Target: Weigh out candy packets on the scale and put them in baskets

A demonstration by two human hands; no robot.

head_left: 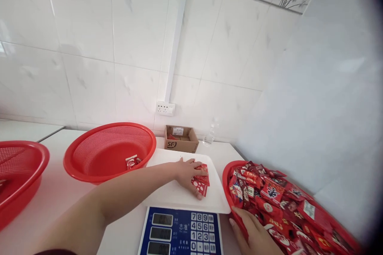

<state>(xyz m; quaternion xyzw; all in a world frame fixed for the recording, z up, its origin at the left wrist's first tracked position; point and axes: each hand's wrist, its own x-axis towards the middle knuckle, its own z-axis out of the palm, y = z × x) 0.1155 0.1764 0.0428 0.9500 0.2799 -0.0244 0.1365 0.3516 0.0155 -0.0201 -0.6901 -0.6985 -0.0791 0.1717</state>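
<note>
My left hand point(188, 175) reaches across the white weighing tray point(167, 197) of a digital scale. Its thumb and fingers are curled over a few small red snack packets point(201, 185) lying on the tray. Part of those packets is covered by the fingers. At the lower right, my right hand point(253, 231) holds the near-left rim of a red plastic basket point(229, 179). This basket is heaped with many red-wrapped snack packets point(272, 191). Below the tray sits the scale's blue keypad panel point(181, 231), with its number keys and displays facing me.
Left of the scale stands a red mesh basket point(110, 129) with a few packets point(131, 162) inside. Another red basket point(30, 147) is cut off at the left edge. Behind the tray are a small cardboard box point(182, 145) and a clear plastic bottle point(211, 133), near the tiled wall.
</note>
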